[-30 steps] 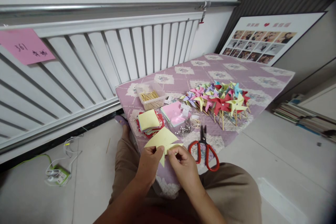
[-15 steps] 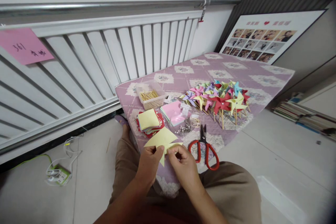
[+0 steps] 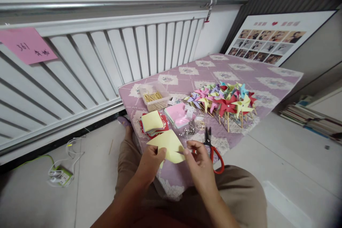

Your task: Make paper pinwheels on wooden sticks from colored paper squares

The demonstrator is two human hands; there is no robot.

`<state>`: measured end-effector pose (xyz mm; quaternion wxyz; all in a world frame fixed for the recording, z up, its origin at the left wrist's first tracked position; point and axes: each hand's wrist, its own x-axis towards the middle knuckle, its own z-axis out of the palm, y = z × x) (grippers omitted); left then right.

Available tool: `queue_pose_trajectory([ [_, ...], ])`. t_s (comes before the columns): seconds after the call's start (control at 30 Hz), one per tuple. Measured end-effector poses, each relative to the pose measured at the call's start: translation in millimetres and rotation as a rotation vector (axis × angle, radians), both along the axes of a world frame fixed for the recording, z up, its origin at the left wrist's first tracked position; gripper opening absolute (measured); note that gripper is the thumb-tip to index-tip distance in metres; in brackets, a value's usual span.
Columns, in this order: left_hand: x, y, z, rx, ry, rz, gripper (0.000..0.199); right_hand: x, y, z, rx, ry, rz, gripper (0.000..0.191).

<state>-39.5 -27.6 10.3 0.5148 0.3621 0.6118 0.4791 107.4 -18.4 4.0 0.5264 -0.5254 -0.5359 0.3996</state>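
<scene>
My left hand [image 3: 153, 156] pinches the left side of a cut yellow paper sheet [image 3: 167, 143] over the table's near corner. At the sheet's right edge, my right hand [image 3: 199, 156] has its thumb and forefinger curled near the paper's tip; whether they touch it is unclear. Red-handled scissors [image 3: 218, 160] lie partly behind my right hand. A stack of coloured squares [image 3: 153, 122], yellow on top, sits just beyond the sheet. Pink sheets [image 3: 176, 114], small metal pins [image 3: 189, 130] and a small round container [image 3: 200, 123] are beside it.
A clear box of sticks [image 3: 154, 98] stands at the table's left side. Many paper pinwheels [image 3: 227, 105] on sticks lie on the patterned tablecloth [image 3: 205, 74]. A radiator [image 3: 139, 50] runs behind, and a power strip [image 3: 64, 177] rests on the floor.
My right hand has moved right, away from the paper's middle, and now covers part of the scissors. The paper's right part has unfolded and lies flatter. My left hand still grips the sheet.
</scene>
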Motion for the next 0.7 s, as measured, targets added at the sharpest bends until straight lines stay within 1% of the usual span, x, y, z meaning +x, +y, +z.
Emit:
queue_pose_trajectory([
  [0.03, -3, 0, 0.1, -0.002, 0.033, -0.043, 0.029, 5, 3, 1.0, -0.033, 0.045, -0.026, 0.032],
  [0.07, -6, 1, 0.5, 0.0, 0.062, -0.091, 0.03, 9, 6, 2.9, -0.074, 0.093, -0.02, 0.037],
  [0.1, -9, 1, 1.4, 0.004, 0.084, -0.142, 0.03, 12, 8, 5.8, -0.129, 0.147, 0.024, 0.04],
  [0.2, -15, 4, 7.3, 0.014, 0.148, -0.31, 0.027, 13, 8, 17.1, -0.373, 0.328, 0.276, 0.039],
  [0.23, -17, 5, 10.2, 0.023, 0.177, -0.36, 0.024, 11, 6, 20.3, -0.445, 0.376, 0.338, 0.038],
  [0.3, -19, 8, 16.2, 0.053, 0.227, -0.447, 0.019, 5, 1, 24.0, -0.533, 0.428, 0.383, 0.038],
  [0.43, -23, 12, 25.1, 0.109, 0.281, -0.546, 0.016, -3, -4, 21.1, -0.568, 0.444, 0.337, 0.041],
  [0.57, -23, 15, 31.0, 0.122, 0.367, -0.576, 0.014, -5, -2, 15.2, -0.567, 0.424, 0.321, 0.042],
  [0.7, -22, 17, 36.7, 0.138, 0.409, -0.612, 0.01, -6, -2, 10.7, -0.543, 0.395, 0.318, 0.037],
])
